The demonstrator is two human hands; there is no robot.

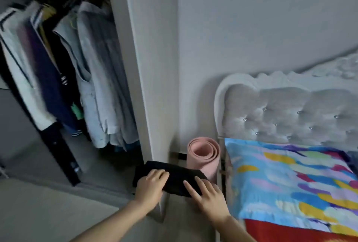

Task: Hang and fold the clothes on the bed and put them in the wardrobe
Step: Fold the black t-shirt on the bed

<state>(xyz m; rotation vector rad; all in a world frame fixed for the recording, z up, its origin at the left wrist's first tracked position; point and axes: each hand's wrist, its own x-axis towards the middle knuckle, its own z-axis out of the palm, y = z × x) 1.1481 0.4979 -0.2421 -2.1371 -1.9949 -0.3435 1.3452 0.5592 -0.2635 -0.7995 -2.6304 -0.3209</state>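
Cloth [175,176], black and folded, is held low between the wardrobe [139,86] on the left and the bed [280,110] on the right, near a pink mat [203,156]. The left hand [150,185] grips its left end with curled fingers [160,174]. The right hand [206,193] rests straight fingers on its right end.

Nothing legible here: white marks show on a dark garment [64,81] hanging in the wardrobe [135,67], but they're too blurred to read. No label, brand or number comes through anywhere.
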